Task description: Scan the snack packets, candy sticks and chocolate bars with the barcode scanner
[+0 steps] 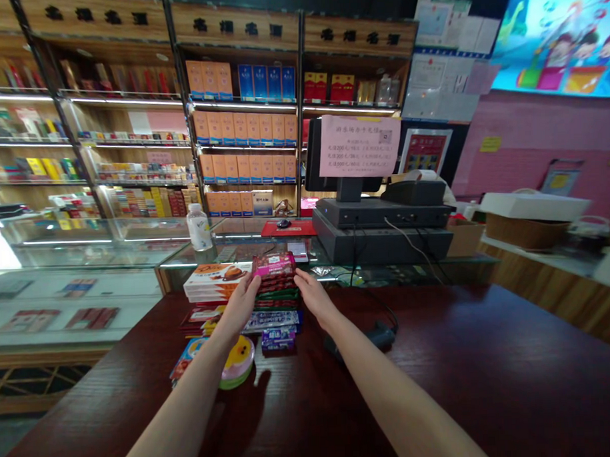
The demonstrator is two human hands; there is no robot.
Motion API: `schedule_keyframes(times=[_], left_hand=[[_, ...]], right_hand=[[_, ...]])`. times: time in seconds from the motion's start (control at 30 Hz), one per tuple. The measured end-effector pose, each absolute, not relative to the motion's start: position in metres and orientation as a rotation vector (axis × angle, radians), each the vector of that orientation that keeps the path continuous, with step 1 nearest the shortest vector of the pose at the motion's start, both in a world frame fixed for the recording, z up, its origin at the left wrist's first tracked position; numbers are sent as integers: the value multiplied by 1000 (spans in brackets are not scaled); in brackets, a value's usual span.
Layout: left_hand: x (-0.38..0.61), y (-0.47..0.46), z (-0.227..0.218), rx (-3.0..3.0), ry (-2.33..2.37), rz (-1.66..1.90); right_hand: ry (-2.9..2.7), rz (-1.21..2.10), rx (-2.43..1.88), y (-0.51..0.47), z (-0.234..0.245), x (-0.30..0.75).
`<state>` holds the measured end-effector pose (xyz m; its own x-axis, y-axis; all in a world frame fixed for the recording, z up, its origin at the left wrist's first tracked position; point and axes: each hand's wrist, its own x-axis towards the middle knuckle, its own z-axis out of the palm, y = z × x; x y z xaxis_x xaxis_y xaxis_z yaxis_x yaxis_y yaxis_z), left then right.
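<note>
Both my arms reach out over a dark wooden counter (440, 370) toward a stack of flat snack packs (275, 283) with a pink pack on top. My left hand (241, 303) presses against the stack's left side, fingers together and fairly straight. My right hand (310, 296) lies against its right side in the same way, so the stack sits clamped between the two palms. Left of the stack lies a white and orange box pile (214, 279). In front of it are purple gum packs (277, 337).
A round yellow and green item (238, 361) lies near my left forearm. A dark handheld device (381, 336) with a cable sits right of my right wrist. Behind stand a till with screen (379, 216), a white bottle (199, 227), glass cases and shelves of cartons.
</note>
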<state>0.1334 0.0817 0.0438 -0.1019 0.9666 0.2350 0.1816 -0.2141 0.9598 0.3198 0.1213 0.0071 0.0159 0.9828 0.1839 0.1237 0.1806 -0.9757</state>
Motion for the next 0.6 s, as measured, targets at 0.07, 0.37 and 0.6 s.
schedule_keyframes(times=[0.07, 0.37, 0.6], left_hand=[[135, 80, 47, 1493, 1310, 1347], [134, 81, 50, 1535, 1222, 1320], [133, 84, 48, 1534, 1255, 1336]], right_hand=[[-1346, 1022, -1157, 119, 6, 319], [-1274, 995, -1183, 115, -2, 312], [-1302, 979, -1202, 104, 7, 310]])
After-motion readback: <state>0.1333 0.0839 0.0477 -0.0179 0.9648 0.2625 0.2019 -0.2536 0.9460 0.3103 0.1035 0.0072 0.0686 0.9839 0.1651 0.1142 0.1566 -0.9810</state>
